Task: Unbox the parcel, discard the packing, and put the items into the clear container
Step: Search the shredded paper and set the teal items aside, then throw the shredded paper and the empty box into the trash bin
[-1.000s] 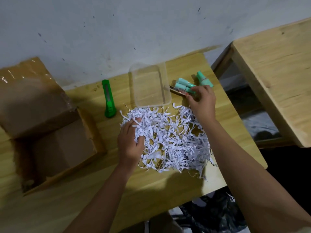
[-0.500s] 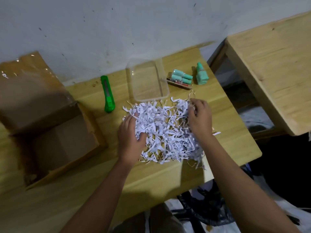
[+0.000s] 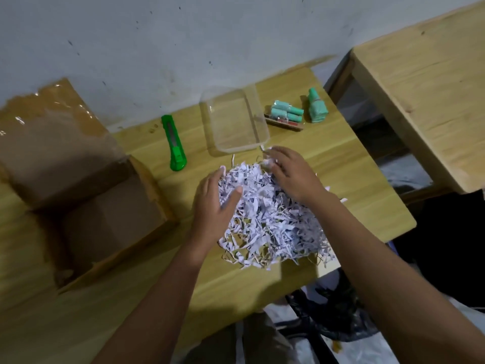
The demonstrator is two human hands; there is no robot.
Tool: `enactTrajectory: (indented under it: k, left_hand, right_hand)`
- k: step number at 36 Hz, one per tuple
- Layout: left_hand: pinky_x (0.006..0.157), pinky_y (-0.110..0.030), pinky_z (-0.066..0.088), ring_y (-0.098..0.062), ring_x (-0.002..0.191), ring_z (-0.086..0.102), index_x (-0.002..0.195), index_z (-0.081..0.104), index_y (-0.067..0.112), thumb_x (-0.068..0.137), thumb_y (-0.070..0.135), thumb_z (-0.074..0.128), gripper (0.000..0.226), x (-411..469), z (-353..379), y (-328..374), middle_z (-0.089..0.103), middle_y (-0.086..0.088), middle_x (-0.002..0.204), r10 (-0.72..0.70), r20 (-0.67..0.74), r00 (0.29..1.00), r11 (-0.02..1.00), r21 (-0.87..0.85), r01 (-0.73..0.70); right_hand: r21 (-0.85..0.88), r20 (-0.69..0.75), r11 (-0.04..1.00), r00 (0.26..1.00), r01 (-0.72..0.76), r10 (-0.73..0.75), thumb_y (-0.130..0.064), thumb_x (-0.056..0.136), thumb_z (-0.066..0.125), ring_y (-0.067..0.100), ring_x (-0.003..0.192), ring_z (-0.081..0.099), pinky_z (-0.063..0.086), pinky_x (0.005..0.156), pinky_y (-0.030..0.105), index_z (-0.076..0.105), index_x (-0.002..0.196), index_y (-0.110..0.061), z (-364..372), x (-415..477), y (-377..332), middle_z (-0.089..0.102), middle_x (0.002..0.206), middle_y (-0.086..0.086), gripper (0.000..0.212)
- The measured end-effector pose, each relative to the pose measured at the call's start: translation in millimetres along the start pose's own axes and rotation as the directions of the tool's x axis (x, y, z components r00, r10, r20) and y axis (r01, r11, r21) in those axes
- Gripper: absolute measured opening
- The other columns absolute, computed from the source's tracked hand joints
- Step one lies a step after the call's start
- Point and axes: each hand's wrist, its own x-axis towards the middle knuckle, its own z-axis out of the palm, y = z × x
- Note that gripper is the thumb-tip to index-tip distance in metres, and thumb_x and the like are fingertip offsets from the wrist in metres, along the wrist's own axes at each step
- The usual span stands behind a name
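Both hands on shredded paper at table centre, left hand fingers spread, right hand fingers pinching strands, clear container at twelve o'clock, teal items at one o'clock, open box at nine o'clock.

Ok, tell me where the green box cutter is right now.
In the head view, the green box cutter lies on the table, left of the clear container, between it and the open cardboard box.
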Motion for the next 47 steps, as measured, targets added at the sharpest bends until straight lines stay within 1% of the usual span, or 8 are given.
enactTrajectory:
  k: [4,8,14,20,36,40,42,47]
  left_hand:
    - [0.106,-0.044,0.037,-0.018,0.128,0.042,0.131,0.045,0.018,0.085,0.058,0.036,0.061,7,3,-2,0.049,-0.005,0.136,0.044,0.007,0.999,0.995,0.085,-0.044]
    - [0.110,-0.042,0.033,-0.016,0.134,0.034,0.135,0.039,0.019,0.087,0.056,0.038,0.061,-1,-2,-3,0.041,-0.003,0.143,0.078,-0.014,0.997,0.994,0.078,-0.077]
    - [0.116,-0.041,0.023,-0.014,0.141,0.019,0.142,0.027,0.020,0.085,0.061,0.037,0.071,-14,-3,-5,0.023,-0.001,0.153,0.046,-0.004,0.999,0.995,0.093,-0.046]
    - [0.119,-0.042,0.012,-0.014,0.145,0.003,0.147,0.012,0.017,0.083,0.067,0.027,0.081,-12,7,-1,0.007,-0.001,0.157,0.028,0.136,0.990,0.983,0.175,-0.052]
    - [0.120,-0.037,0.010,-0.010,0.143,0.013,0.144,0.023,0.022,0.091,0.056,0.019,0.064,5,52,27,0.023,0.001,0.154,0.081,0.293,0.953,0.995,0.038,-0.097]
    - [0.104,-0.047,0.038,-0.014,0.120,0.049,0.118,0.048,0.036,0.084,0.068,0.023,0.052,3,53,30,0.056,0.004,0.124,0.000,0.328,0.945,0.992,-0.116,0.040]
    - [0.099,-0.048,0.042,-0.012,0.109,0.055,0.103,0.053,0.042,0.084,0.067,0.028,0.040,2,53,34,0.062,0.009,0.111,-0.058,0.346,0.936,0.979,-0.166,0.122]
    - [0.084,-0.019,0.039,0.019,0.084,0.055,0.074,0.062,0.055,0.091,0.042,0.042,0.029,-6,51,47,0.062,0.041,0.080,-0.163,0.322,0.933,0.886,-0.369,0.282]
  right_hand:
    - [0.046,0.064,0.998,0.997,0.032,-0.035,-0.026,0.098,0.040,0.024,0.122,0.046,0.035,0.102,0.033,0.051,0.129,-0.010,-7,-18,-4,0.052,0.133,0.010,0.036]
    - [0.093,-0.141,0.994,0.988,-0.052,0.064,-0.033,0.095,0.046,0.017,0.132,0.035,0.030,0.109,0.031,0.041,0.138,-0.018,-20,-69,-2,0.040,0.144,0.004,0.045]
    - [0.240,-0.234,0.941,0.927,-0.238,0.294,-0.058,0.073,0.061,0.005,0.143,0.004,0.015,0.107,0.014,0.007,0.147,-0.033,-13,-165,6,0.002,0.158,-0.008,0.094]
    - [-0.001,-0.146,0.942,0.932,-0.335,0.332,-0.091,0.044,0.051,0.016,0.142,-0.024,-0.006,0.118,0.042,-0.028,0.140,-0.031,10,-172,18,-0.025,0.155,0.003,0.137]
    - [0.178,-0.035,0.984,0.999,-0.023,0.030,-0.075,0.043,0.067,0.020,0.143,-0.022,0.002,0.119,0.045,-0.022,0.143,-0.020,5,-81,18,-0.025,0.154,-0.001,0.145]
    - [0.225,-0.053,0.973,0.998,0.044,-0.033,-0.066,0.049,0.071,0.012,0.144,-0.018,-0.003,0.117,0.020,-0.016,0.143,-0.020,12,-73,14,-0.016,0.154,-0.003,0.136]
    - [0.233,-0.057,0.972,0.998,0.036,-0.024,-0.059,0.051,0.078,0.014,0.146,-0.010,0.002,0.119,0.023,-0.006,0.147,-0.014,18,-70,15,-0.009,0.157,0.004,0.135]
    - [0.271,-0.081,0.961,0.996,0.051,-0.030,-0.057,0.056,0.077,0.013,0.145,0.005,0.009,0.116,0.017,0.010,0.148,-0.011,28,-75,14,0.009,0.156,0.004,0.122]
